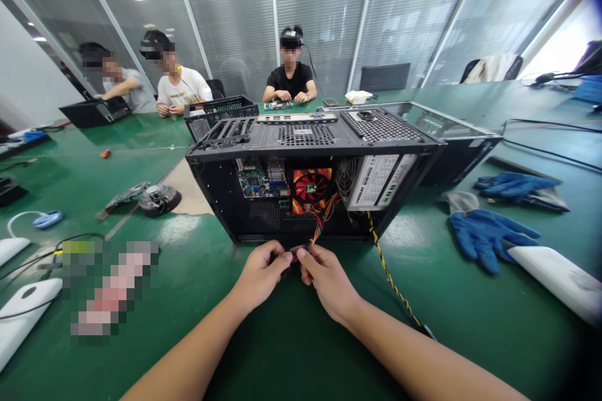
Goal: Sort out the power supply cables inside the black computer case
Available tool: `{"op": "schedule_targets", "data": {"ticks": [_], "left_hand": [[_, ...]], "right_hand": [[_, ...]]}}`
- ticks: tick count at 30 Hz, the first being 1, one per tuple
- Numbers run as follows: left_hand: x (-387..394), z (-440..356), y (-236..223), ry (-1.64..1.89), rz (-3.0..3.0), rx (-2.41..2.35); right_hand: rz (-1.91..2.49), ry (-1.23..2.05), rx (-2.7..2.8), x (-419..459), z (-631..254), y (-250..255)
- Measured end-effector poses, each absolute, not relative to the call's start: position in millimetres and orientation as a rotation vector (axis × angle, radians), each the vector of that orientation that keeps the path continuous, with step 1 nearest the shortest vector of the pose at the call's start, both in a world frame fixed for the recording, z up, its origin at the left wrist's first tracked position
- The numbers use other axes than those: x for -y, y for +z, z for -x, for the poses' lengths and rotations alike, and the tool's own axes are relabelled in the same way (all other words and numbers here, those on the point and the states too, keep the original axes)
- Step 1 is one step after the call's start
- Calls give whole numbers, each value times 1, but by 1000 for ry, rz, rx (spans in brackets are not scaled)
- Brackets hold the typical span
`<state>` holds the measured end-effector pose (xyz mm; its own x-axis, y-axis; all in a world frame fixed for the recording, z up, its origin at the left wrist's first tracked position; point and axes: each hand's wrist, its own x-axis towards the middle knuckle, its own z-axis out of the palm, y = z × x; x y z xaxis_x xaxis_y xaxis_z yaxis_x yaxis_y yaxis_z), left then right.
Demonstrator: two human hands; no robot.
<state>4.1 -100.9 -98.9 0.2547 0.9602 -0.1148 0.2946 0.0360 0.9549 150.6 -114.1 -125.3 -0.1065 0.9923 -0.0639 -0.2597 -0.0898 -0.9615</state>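
Observation:
Directly before me an open black computer case (pixel 211 200) lies on its side on the green table. Inside show a green motherboard (pixel 258 180), a red fan (pixel 311 186) and a silver power supply (pixel 379 182). A bundle of coloured power cables (pixel 320 225) runs out of the case towards me. My left hand (pixel 264 270) pinches the end of this bundle. Close beside it, my right hand (pixel 324 276) also grips the cables between thumb and fingers. What sits at the cable end is mostly hidden by my fingers. A yellow-black cable (pixel 388 272) hangs out further right.
Blue work gloves (pixel 489 232) and a white power bank-like object (pixel 559 282) lie to the right. At left are a round dark metal part (pixel 160 199), a piece of cardboard (pixel 188 185) and white devices (pixel 28 310). Three people sit across the table (pixel 141 156), near other black cases.

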Motion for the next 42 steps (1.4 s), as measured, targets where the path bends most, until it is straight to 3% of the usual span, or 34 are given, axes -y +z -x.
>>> {"op": "schedule_targets", "data": {"ticks": [15, 31, 42], "left_hand": [[101, -5, -100, 718, -1279, -1169], [110, -4, -100, 661, -2306, -1445], [107, -2, -95, 766, -1949, -1365]], "right_hand": [[1047, 1464, 1038, 117, -149, -124], [1093, 1457, 972, 118, -146, -123], [1089, 1484, 1064, 117, -149, -125]]}}
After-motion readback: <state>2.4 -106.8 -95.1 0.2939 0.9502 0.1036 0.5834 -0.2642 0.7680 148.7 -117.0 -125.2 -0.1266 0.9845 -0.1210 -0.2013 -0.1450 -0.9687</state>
